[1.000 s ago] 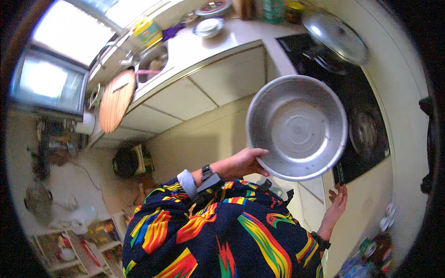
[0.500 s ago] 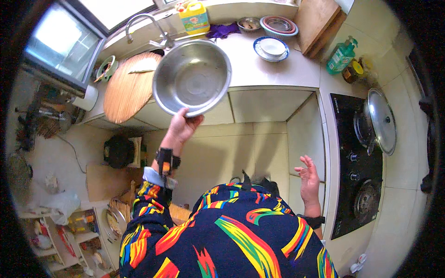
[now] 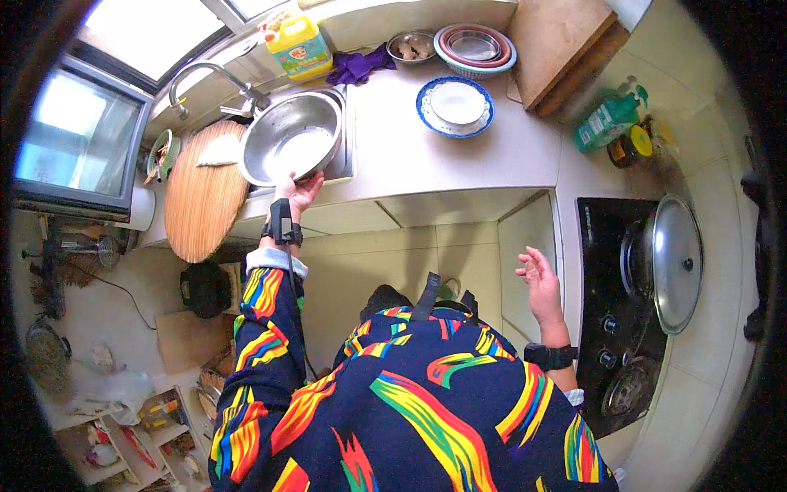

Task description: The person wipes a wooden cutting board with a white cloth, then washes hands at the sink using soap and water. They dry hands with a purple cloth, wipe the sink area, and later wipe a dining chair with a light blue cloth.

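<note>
From here, I see the left grip (image 3: 299, 193) closed on the near rim of the metal basin (image 3: 288, 146), which sits over the sink (image 3: 349, 156) by the front edge of the desk (image 3: 512, 160), toward its left end. The right grip (image 3: 541, 283) hangs loosely open, with nothing in it. With one-sided support, the basin could tip if its far side is unsupported; I can't tell whether it is. A leftward swing might knock the slatted round board (image 3: 201, 201) off the front edge.

Left hand (image 3: 300, 195) holds metal basin (image 3: 288, 141) over sink (image 3: 348, 157).
</note>
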A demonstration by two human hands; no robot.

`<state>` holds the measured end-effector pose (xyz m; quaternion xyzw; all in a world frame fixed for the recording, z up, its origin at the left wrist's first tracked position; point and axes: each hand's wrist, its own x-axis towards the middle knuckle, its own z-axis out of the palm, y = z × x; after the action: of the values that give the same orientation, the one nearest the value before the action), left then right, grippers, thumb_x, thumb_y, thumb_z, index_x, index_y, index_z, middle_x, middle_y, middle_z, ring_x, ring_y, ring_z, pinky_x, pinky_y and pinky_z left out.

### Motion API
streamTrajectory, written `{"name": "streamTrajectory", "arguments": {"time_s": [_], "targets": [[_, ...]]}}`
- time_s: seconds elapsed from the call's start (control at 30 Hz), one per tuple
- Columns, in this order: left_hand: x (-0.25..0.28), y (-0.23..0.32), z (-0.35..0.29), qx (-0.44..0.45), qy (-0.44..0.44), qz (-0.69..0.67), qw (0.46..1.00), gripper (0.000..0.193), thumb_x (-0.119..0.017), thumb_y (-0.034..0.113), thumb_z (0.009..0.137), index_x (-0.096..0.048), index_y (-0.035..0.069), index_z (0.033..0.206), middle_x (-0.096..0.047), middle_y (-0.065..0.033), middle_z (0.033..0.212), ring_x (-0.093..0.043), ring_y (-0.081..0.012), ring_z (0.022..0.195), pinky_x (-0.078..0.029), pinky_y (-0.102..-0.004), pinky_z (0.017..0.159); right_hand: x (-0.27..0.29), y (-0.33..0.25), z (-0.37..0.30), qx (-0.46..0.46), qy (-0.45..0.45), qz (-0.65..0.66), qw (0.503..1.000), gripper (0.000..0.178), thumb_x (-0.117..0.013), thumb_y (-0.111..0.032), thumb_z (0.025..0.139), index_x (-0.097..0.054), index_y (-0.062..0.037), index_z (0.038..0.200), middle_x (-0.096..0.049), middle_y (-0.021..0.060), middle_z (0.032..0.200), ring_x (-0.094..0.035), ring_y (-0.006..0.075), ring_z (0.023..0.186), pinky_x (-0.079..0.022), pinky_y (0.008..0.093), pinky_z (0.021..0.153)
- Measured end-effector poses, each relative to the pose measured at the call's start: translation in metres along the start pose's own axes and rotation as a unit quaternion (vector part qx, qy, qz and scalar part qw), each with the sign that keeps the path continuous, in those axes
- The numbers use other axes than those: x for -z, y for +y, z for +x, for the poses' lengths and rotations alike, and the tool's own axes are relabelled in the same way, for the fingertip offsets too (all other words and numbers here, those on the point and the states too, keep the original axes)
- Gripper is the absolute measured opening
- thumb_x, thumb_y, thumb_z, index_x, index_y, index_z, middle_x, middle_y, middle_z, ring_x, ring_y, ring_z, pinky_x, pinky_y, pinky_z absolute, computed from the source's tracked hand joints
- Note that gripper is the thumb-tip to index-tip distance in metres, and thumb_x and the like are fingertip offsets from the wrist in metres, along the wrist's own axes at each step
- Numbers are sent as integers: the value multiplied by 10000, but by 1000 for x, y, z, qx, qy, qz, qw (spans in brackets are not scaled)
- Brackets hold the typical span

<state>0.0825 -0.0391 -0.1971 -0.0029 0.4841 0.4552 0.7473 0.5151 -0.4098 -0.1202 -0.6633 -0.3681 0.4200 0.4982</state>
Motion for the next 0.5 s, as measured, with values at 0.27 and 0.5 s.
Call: {"name": "streamTrajectory", "arguments": {"time_s": [0.27, 0.5], "targets": [[0, 21, 46, 42, 54, 49, 996, 513, -344, 386, 925, -426, -17, 1230, -563, -231, 1114, -589, -358, 984, -529, -481, 794, -36, -7, 53, -56, 0, -5, 998, 388, -515, -237, 939, -472, -9, 1249, -582, 100, 1097, -581, 137, 881, -477, 274, 796], [15, 43, 57, 73, -17, 75, 994, 528, -357, 406, 941, -380, -25, 1245, -560, -249, 1048, -619, -348, 894, -567, -432, 695, -131, -50, 136, -87, -56, -11, 995, 383, -494, -243, 946, -485, -5, 1246, -605, 90, 1072, -588, 131, 869, -469, 262, 784]]}}
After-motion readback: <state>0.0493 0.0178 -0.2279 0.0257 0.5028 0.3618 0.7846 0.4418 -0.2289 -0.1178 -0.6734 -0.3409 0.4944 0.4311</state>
